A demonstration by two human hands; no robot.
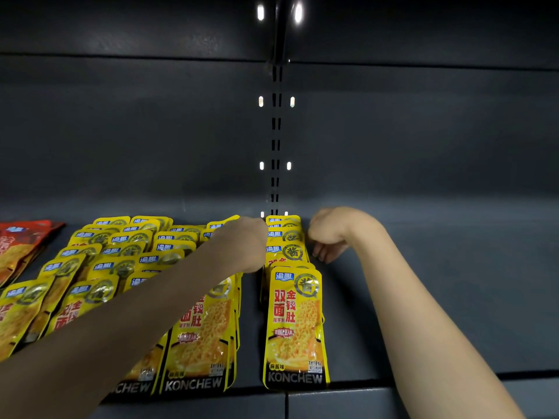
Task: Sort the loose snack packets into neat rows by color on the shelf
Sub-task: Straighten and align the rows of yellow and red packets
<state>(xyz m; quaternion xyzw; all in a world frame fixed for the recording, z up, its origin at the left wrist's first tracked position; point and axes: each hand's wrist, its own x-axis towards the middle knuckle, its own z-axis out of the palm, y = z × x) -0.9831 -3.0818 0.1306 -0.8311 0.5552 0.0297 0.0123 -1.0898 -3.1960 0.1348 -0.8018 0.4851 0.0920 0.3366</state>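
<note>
Red snack packets [22, 246]: cut off by the left edge. Yellow packet rows [121, 252]: partly covered by the left forearm [136, 309]; nearest packets clipped at the left edge. Left hand [245, 244]: fingers hidden behind the wrist, grip unreadable. Right hand [328, 234]: fingers curled under, contact with the single yellow row [292, 297] unclear. Small print: illegible.

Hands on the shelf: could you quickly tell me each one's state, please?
Left hand: fingers hidden, cannot be told.
Right hand: fingers curled down, grip cannot be told.
</note>
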